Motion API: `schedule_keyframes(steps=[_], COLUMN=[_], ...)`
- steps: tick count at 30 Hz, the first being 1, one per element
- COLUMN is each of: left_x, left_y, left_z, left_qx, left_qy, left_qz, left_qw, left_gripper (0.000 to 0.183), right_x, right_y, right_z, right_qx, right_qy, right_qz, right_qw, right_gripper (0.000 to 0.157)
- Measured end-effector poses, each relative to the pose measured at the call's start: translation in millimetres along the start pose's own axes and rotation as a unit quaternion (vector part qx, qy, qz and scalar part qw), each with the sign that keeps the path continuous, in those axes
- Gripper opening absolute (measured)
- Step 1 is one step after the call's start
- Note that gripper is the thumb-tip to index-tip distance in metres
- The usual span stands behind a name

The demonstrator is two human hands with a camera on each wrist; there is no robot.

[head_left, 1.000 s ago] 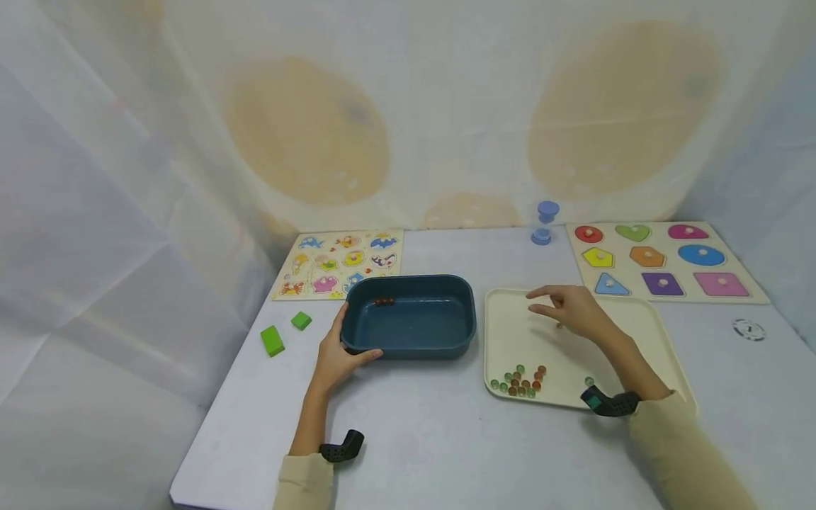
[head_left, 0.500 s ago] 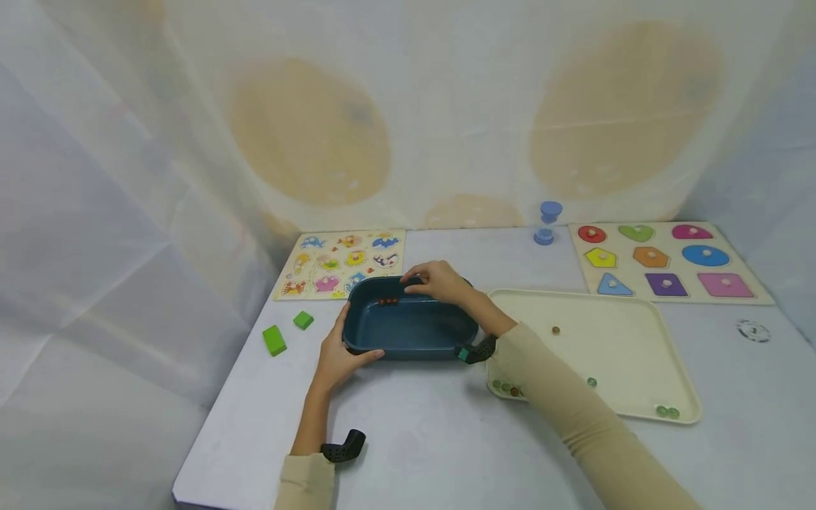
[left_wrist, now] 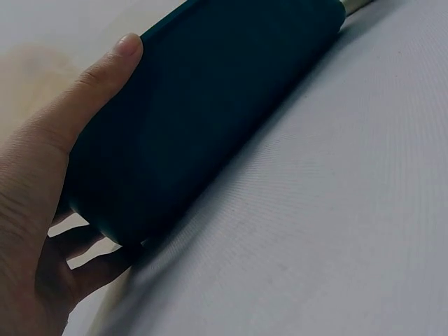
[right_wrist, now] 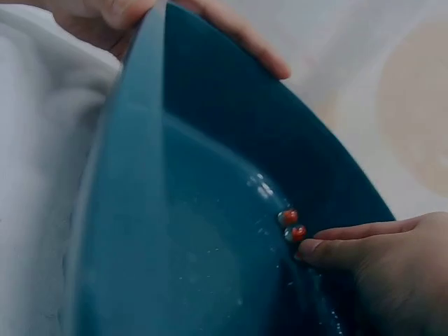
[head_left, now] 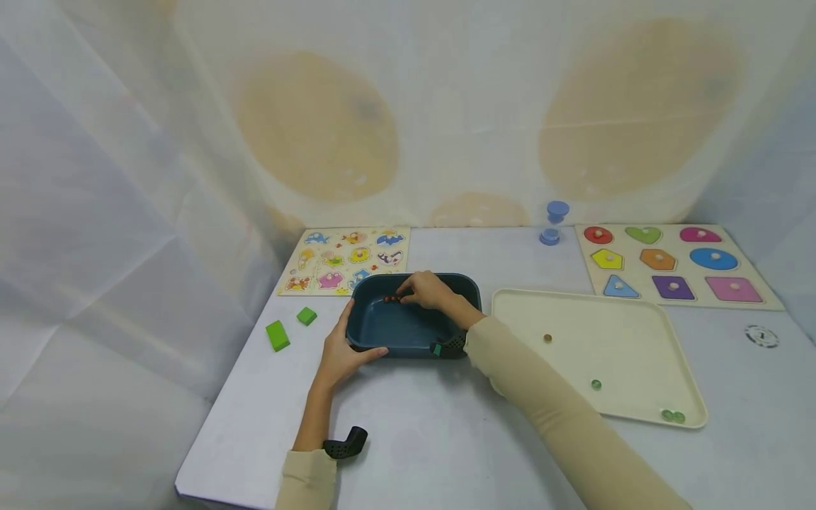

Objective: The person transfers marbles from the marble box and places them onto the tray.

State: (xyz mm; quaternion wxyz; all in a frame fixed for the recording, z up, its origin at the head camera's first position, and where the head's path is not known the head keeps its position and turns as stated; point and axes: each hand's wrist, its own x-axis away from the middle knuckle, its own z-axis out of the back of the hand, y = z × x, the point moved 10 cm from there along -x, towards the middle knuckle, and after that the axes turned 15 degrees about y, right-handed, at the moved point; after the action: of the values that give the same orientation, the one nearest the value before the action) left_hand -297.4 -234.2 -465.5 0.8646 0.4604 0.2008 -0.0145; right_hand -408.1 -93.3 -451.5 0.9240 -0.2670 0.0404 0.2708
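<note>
A dark teal rectangular dish stands mid-table. My left hand grips its left end, thumb along the front side and fingers around the left wall; the left wrist view shows these fingers curled under the corner. Down inside the dish, my right hand pinches a marble between thumb and forefinger, mostly hidden by the fingertips. It is beside a short row of red-and-clear marbles along the far wall. On the cream tray lie a brown marble, a green marble and a green pair at the front right corner.
Two green blocks lie left of the dish. Behind it is an animal puzzle board; a shape puzzle board lies at back right. A blue hourglass stands between them. A round chip lies far right. The right sleeve crosses the tray's front left corner.
My right hand has moved left from over the tray to the dish, then lowered inside beside the marble row. Its sleeve now covers the marble cluster on the tray. My left hand keeps its grip.
</note>
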Motion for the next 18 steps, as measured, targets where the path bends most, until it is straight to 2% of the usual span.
schedule_keyframes(steps=[7, 10, 13, 18], left_x=[-0.1, 0.1, 0.1, 0.1], left_y=[-0.3, 0.0, 0.4, -1.0], left_z=[-1.0, -2.0, -2.3, 0.3], left_qx=[-0.002, -0.001, 0.002, 0.000], left_qy=[0.001, -0.003, -0.005, 0.003], left_qz=[-0.001, -0.003, -0.002, 0.005], left_qw=[1.0000, 1.0000, 1.0000, 1.0000], left_gripper=[0.110, 0.109, 0.109, 0.109], right_x=[1, 4, 14, 46], right_y=[1, -1, -6, 1], right_z=[-2.1, 4.4, 24.7, 82.2], right_qx=[-0.009, -0.014, -0.039, -0.079], right_qy=[0.007, 0.010, 0.026, 0.103], right_qz=[0.002, 0.014, 0.033, 0.068], right_qw=[1.000, 1.000, 0.998, 0.989], right_gripper=[0.015, 0.014, 0.015, 0.016])
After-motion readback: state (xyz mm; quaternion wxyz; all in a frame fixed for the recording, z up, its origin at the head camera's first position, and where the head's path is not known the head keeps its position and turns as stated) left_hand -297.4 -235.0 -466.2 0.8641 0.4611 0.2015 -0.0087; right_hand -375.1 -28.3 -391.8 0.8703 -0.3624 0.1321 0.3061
